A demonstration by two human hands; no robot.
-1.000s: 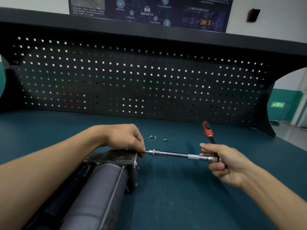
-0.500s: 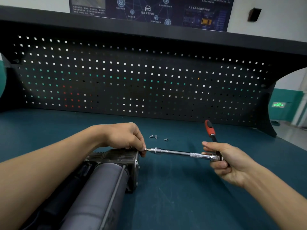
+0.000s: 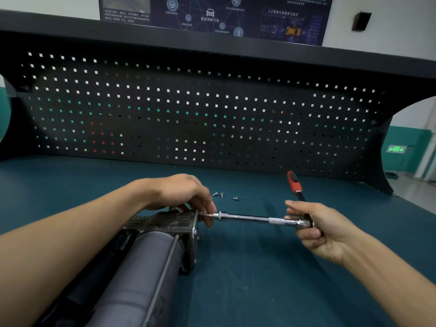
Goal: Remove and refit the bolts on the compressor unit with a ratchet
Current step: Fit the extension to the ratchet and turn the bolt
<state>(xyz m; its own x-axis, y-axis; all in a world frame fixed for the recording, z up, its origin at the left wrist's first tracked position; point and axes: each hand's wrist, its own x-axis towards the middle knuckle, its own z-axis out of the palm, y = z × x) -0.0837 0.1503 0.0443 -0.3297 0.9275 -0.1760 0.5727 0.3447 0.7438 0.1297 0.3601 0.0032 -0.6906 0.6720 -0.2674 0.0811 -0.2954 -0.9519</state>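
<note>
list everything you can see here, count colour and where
compressor unit: one, grey and black, lying on the bench at lower left
ratchet: one, silver with a red and black handle, tip at the compressor's end plate
loose bolts: three, silver, on the bench behind the ratchet
workbench: one, teal top
pegboard: one, black, behind the bench
poster: one, dark blue, on the wall above
exit sign: one, green, far right
left hand: pinches the ratchet's tip
right hand: grips the ratchet's head

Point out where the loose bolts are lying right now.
In the head view, the three loose bolts lie on the teal benchtop near the centre, just beyond the extension bar, between the left hand and the red-handled ratchet.
</note>
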